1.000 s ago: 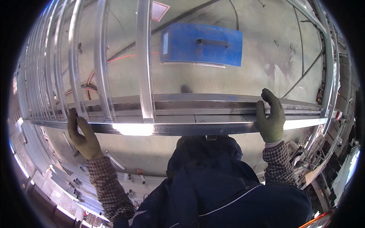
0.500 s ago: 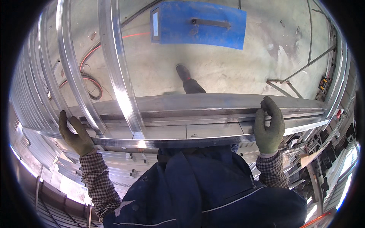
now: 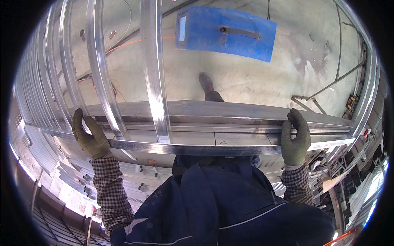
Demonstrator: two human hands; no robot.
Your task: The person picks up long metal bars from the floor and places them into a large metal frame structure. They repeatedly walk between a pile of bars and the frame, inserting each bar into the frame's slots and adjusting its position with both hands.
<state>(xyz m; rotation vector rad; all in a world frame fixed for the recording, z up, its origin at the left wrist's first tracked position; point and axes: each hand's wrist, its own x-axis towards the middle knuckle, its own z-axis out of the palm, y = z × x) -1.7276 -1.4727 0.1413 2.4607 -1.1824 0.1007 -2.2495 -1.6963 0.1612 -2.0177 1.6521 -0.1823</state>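
Note:
Both my hands wear olive-green work gloves. A metal frame (image 3: 193, 148) of shiny square tubes lies across in front of my body. My left hand (image 3: 91, 137) is hooked over its near tube on the left, thumb and fingers reaching to the far side. My right hand (image 3: 296, 141) grips the same tube farther right, its fingers curled. Several crossbars (image 3: 154, 82) run away from the near tube on the left half. Beneath the frame, a long grey metal beam (image 3: 221, 110) lies across. The undersides of my palms are hidden.
On the floor beyond stands a blue machine (image 3: 225, 33) with a dark handle. A red hose (image 3: 123, 46) and dark cables run along the floor at left. A thin metal stand (image 3: 314, 98) is at the right. My shoe (image 3: 206, 83) shows beyond the beam.
The crossbars and my left hand have shifted right in the picture, and my right hand slightly right. The floor and blue machine have shifted too. Both hands keep their hold.

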